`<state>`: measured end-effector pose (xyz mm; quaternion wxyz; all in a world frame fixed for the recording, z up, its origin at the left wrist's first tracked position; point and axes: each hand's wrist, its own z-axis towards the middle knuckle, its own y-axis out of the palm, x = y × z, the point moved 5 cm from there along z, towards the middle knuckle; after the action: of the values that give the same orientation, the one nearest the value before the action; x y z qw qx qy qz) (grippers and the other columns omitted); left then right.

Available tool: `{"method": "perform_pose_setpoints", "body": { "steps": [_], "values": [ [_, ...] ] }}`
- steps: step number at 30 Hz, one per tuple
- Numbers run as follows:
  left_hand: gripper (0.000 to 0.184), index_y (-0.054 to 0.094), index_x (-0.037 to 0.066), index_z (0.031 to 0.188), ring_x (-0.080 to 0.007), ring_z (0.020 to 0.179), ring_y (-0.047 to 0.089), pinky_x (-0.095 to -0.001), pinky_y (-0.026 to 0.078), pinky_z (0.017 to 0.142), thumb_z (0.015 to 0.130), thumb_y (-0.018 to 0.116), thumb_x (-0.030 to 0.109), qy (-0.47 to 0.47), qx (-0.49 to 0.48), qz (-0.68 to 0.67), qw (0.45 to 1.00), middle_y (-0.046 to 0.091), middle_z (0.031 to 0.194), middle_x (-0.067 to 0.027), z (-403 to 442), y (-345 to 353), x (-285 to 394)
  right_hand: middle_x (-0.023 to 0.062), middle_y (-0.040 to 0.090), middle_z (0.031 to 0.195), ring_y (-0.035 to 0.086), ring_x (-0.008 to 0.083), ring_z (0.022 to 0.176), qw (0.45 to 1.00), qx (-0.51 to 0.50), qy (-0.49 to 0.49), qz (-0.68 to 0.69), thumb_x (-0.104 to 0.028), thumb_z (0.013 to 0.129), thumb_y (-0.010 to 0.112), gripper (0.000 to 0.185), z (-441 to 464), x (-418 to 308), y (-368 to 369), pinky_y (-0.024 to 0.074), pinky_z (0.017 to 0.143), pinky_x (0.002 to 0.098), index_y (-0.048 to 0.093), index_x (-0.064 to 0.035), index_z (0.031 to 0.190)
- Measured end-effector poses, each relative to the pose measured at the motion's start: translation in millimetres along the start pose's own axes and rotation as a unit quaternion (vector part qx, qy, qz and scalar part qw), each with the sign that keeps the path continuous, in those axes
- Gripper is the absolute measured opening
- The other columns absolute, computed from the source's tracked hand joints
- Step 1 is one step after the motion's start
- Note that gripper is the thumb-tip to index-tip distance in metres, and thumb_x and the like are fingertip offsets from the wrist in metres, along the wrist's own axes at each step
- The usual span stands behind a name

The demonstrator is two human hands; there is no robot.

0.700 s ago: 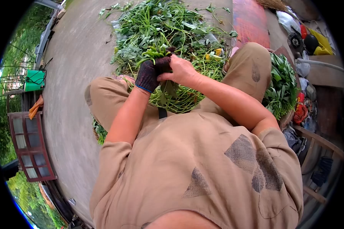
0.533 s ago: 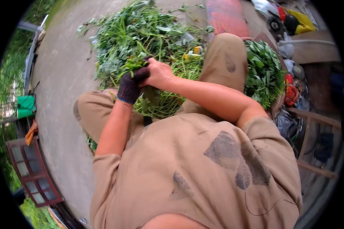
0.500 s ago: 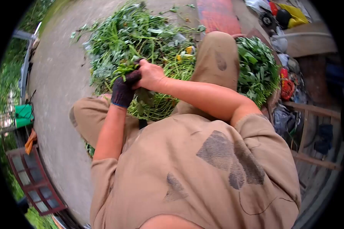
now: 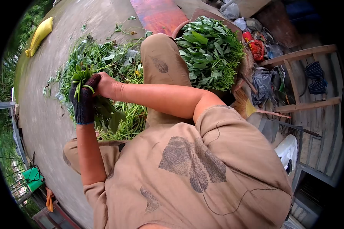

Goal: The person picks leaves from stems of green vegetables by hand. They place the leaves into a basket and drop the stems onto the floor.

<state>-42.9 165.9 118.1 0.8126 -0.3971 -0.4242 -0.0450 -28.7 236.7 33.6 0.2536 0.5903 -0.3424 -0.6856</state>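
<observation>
My left hand [image 4: 83,101], in a dark knitted glove, is wrapped round a bunch of leafy greens [image 4: 81,74]. The stem ends stick up above the glove, one stem curling over it, while the leaves hang below. Pressed close beside the glove is my bare right hand [image 4: 106,86], closed on the same bunch; its fingertips are partly hidden. Beneath and behind the hands lies a loose heap of greens [image 4: 107,53] on the ground. To the right of my raised knee, a round container [image 4: 178,29] is packed with greens [image 4: 208,53], leaves outward.
A red board [image 4: 156,15] lies beyond my knee. At right are a straw broom [image 4: 244,105], a dark plastic bag [image 4: 264,86] and a wooden frame [image 4: 290,82]. A yellow sack [image 4: 40,35] lies far left, and a green box [image 4: 33,178] stands nearer on that side.
The view has swung to the right, bringing the broom and more of the packed container into sight. Both hands still hold the bunch, its stem ends now raised more upright.
</observation>
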Motion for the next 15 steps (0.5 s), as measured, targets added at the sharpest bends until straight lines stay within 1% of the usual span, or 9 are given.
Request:
{"method": "perform_pose_setpoints", "body": {
  "steps": [1,2,4,5,6,8,11,14,15],
  "values": [
    [0.027,0.066,-0.001,0.106,-0.0128,0.086,0.060,-0.0279,0.048,0.079,0.083,0.069,0.013,-0.107,0.002,-0.104,0.989,0.066,0.095,-0.0044,7,4,-7,0.0059,0.067,0.085,0.064,0.0156,0.073,0.999,0.024,-0.006,-0.040,0.000,0.082,0.061,0.010,-1,-9,-6,0.0560,0.067,0.0333,0.066,-0.0004,0.091],
    [0.030,0.064,-0.002,0.110,-0.0131,0.087,0.060,-0.0277,0.048,0.080,0.084,0.069,0.012,-0.098,0.003,-0.110,0.989,0.066,0.098,-0.0051,12,7,0,0.0070,0.068,0.085,0.065,0.0190,0.074,0.996,0.023,0.027,0.084,0.005,0.079,0.059,0.016,2,-15,-11,0.0555,0.068,0.0336,0.067,-0.0005,0.092],
    [0.036,0.061,-0.003,0.116,-0.0138,0.089,0.061,-0.0274,0.047,0.081,0.085,0.069,0.011,-0.083,0.004,-0.123,0.989,0.066,0.103,-0.0066,18,15,21,0.0067,0.068,0.082,0.065,0.0186,0.073,0.994,0.083,0.028,0.058,0.008,0.075,0.061,0.020,-9,-49,-16,0.0546,0.066,0.0317,0.068,-0.0027,0.090],
    [0.046,0.054,-0.003,0.126,-0.0155,0.100,0.059,-0.0269,0.047,0.086,0.085,0.069,0.011,-0.065,0.021,-0.107,0.992,0.062,0.115,-0.0100,18,14,33,0.0062,0.068,0.081,0.065,0.0180,0.072,0.993,0.114,-0.014,0.000,0.010,0.073,0.063,0.023,-24,-79,-12,0.0532,0.065,0.0309,0.068,-0.0048,0.090],
    [0.052,0.059,0.003,0.122,-0.0234,0.108,0.057,-0.0333,0.042,0.095,0.077,0.077,0.022,0.006,0.080,-0.015,0.997,0.062,0.118,-0.0127,18,11,48,0.0050,0.068,0.082,0.064,0.0178,0.073,0.993,0.087,-0.068,0.037,0.010,0.072,0.064,0.022,-25,-96,-25,0.0523,0.068,0.0323,0.068,-0.0054,0.088],
    [0.053,0.057,0.003,0.126,-0.0234,0.114,0.055,-0.0342,0.040,0.100,0.078,0.076,0.017,0.003,0.066,-0.015,0.998,0.061,0.122,-0.0126,11,11,77,0.0044,0.066,0.080,0.063,0.0186,0.074,0.974,0.146,-0.158,0.066,0.005,0.075,0.067,0.016,-46,-148,-47,0.0509,0.072,0.0325,0.067,-0.0045,0.088],
    [0.051,0.057,0.000,0.126,-0.0207,0.110,0.057,-0.0333,0.045,0.095,0.080,0.074,0.013,-0.092,0.043,-0.182,0.978,0.061,0.122,-0.0111,2,18,57,0.0062,0.066,0.089,0.062,0.0217,0.085,0.940,0.202,-0.261,0.088,-0.008,0.083,0.067,0.012,-81,-208,-123,0.0510,0.081,0.0392,0.063,-0.0064,0.094],
    [0.044,0.059,0.000,0.123,-0.0172,0.102,0.061,-0.0302,0.049,0.090,0.083,0.070,0.014,-0.173,0.000,-0.234,0.957,0.064,0.116,-0.0114,-9,18,18,0.0116,0.066,0.096,0.061,0.0320,0.093,0.909,0.304,-0.260,0.116,-0.017,0.087,0.065,0.018,-139,-254,-223,0.0469,0.091,0.0494,0.061,-0.0045,0.099],
    [0.042,0.060,0.000,0.122,-0.0170,0.102,0.061,-0.0299,0.049,0.090,0.084,0.069,0.014,-0.206,-0.012,-0.251,0.946,0.064,0.114,-0.0114,-15,16,-2,0.0060,0.065,0.088,0.063,0.0271,0.082,0.884,0.361,-0.265,0.134,-0.019,0.086,0.066,0.012,-162,-265,-241,0.0517,0.079,0.0457,0.062,-0.0088,0.092]
  ]
}}
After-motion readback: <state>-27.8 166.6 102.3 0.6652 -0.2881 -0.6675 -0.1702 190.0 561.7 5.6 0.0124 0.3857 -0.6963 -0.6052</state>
